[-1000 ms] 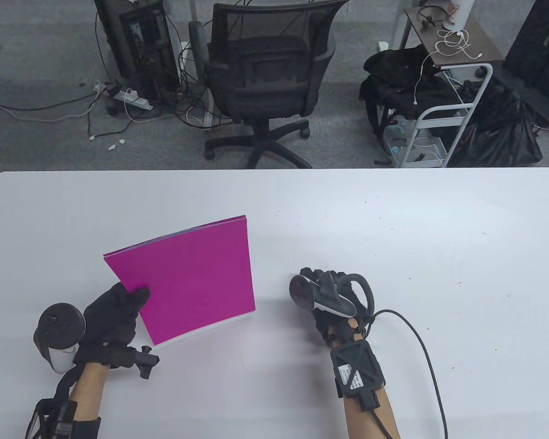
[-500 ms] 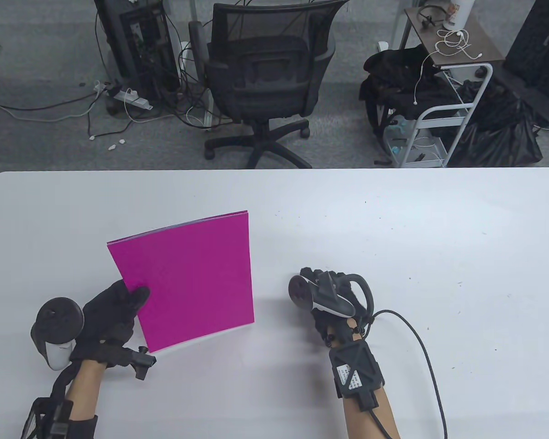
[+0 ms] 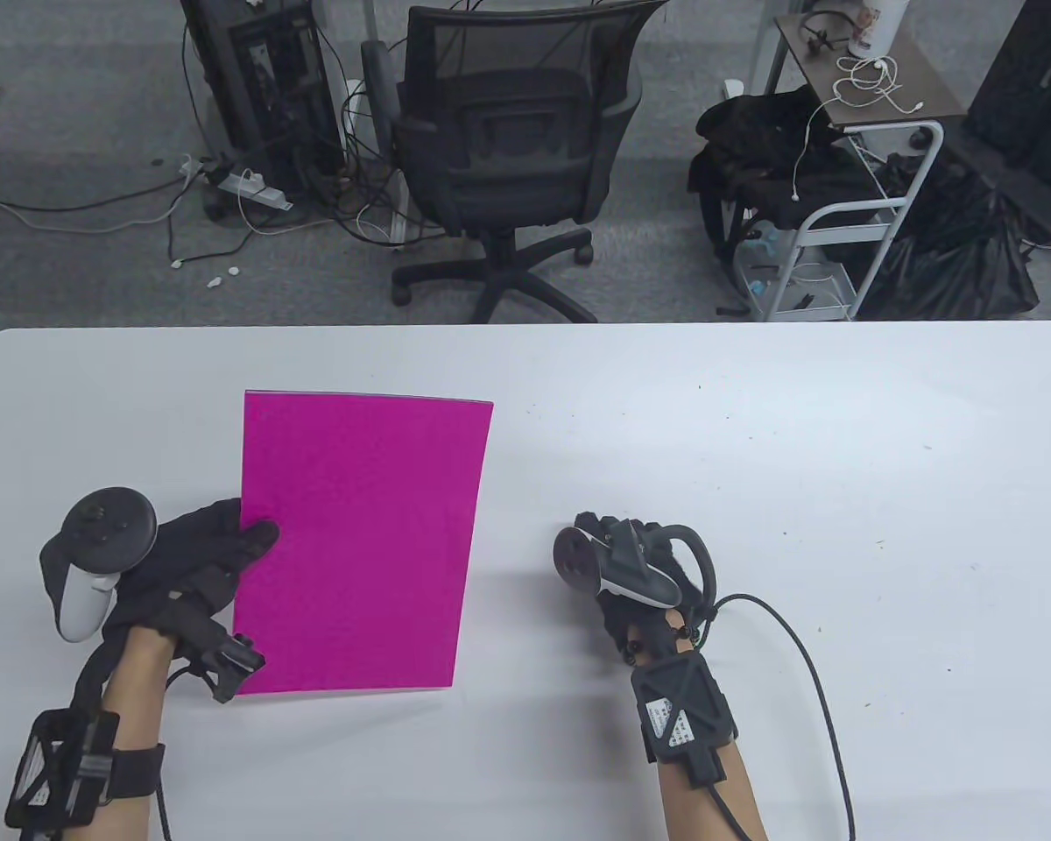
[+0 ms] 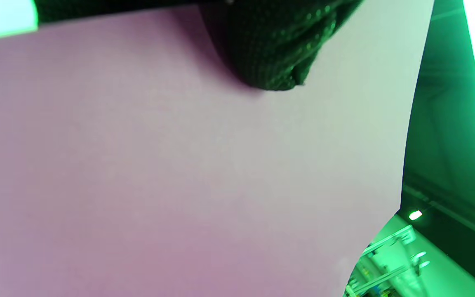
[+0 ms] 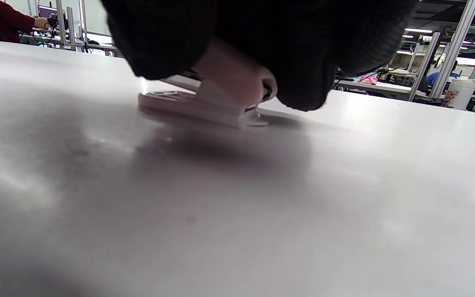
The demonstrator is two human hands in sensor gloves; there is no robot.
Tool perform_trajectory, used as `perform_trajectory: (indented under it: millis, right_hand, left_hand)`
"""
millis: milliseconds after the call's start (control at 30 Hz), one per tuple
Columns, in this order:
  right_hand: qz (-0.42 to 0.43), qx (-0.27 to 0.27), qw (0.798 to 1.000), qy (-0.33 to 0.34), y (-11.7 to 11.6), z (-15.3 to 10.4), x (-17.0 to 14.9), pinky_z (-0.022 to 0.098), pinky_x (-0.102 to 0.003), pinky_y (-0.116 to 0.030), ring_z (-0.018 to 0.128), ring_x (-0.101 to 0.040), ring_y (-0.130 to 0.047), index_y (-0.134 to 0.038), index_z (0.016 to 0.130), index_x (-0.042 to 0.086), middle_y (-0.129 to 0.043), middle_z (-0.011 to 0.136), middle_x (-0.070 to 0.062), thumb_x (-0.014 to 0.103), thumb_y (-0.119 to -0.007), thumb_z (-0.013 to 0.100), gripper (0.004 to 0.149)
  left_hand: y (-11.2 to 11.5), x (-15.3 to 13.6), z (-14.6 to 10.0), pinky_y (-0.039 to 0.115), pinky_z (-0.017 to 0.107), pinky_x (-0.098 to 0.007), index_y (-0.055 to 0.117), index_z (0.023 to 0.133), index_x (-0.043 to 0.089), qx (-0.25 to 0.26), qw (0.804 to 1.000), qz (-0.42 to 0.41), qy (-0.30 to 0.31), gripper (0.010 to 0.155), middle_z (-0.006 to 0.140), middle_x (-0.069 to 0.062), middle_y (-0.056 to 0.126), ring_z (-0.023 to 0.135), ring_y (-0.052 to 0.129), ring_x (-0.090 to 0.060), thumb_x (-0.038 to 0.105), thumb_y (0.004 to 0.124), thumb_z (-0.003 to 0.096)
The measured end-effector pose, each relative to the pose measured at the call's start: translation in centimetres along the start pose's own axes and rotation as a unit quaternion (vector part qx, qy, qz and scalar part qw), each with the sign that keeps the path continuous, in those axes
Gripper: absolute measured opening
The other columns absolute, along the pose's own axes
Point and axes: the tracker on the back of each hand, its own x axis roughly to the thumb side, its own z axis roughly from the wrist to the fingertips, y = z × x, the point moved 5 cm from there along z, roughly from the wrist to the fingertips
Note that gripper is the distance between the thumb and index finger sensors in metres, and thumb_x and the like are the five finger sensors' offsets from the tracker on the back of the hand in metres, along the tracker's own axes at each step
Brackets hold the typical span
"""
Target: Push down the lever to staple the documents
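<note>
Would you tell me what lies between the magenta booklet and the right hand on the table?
Nothing: in the table view only bare white table separates the magenta booklet from the right hand.

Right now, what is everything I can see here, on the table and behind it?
Booklet: one, magenta, left part of the table, gripped at its left edge.
Stapler: one, pale, on the table under the right hand.
Table: one, white, across the foreground.
Office chair: one, black, behind the table.
Cart: one, white frame, right rear.
Power strip: one, white, on the floor at left.
Left hand: black glove, holds the booklet.
Right hand: black glove, rests on the stapler.
</note>
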Motion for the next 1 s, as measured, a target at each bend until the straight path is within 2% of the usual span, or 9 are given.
perform_trajectory:
  millis: [167,300,567,1000]
  right_hand:
    - [-0.001,0.001,1.0,0.001,-0.1,0.0,0.0,0.064,-0.057,-0.076,0.083,-0.041,-0.091,-0.063,0.102,0.009,-0.081,0.096,-0.016,0.032,-0.078,0.047,0.061]
    - [0.001,0.003,1.0,0.001,-0.1,0.0,0.0,0.064,-0.057,-0.076,0.084,-0.041,-0.09,-0.062,0.102,0.009,-0.08,0.096,-0.016,0.032,-0.078,0.047,0.061]
    - [0.008,0.006,1.0,0.0,-0.3,0.1,-0.1,0.064,-0.057,-0.076,0.084,-0.041,-0.09,-0.062,0.102,0.009,-0.08,0.097,-0.016,0.031,-0.077,0.047,0.061]
    - [0.016,0.007,1.0,-0.002,-0.3,0.2,-0.3,0.065,-0.057,-0.075,0.085,-0.042,-0.09,-0.062,0.103,0.009,-0.08,0.097,-0.016,0.031,-0.077,0.047,0.061]
  left_hand:
    - [0.8,0.5,1.5,0.091,0.049,-0.057,0.089,0.09,0.009,-0.069,0.996,0.03,-0.042,0.04,0.074,-0.013,0.107,0.059,0.11,-0.029,0.023,0.083,0.0536]
    - [2.9,0.0,3.0,0.09,0.049,-0.058,0.089,0.091,0.008,-0.127,0.987,0.058,-0.084,0.04,0.074,-0.014,0.107,0.059,0.109,-0.03,0.022,0.083,0.054]
    - [6.3,-1.8,5.1,0.09,0.049,-0.058,0.089,0.091,0.007,-0.2,0.968,0.08,-0.128,0.04,0.074,-0.014,0.106,0.058,0.109,-0.03,0.021,0.083,0.0543]
    - [9.2,-3.2,6.7,0.089,0.05,-0.058,0.089,0.091,0.007,-0.226,0.954,0.115,-0.16,0.04,0.074,-0.014,0.106,0.059,0.108,-0.031,0.021,0.083,0.0544]
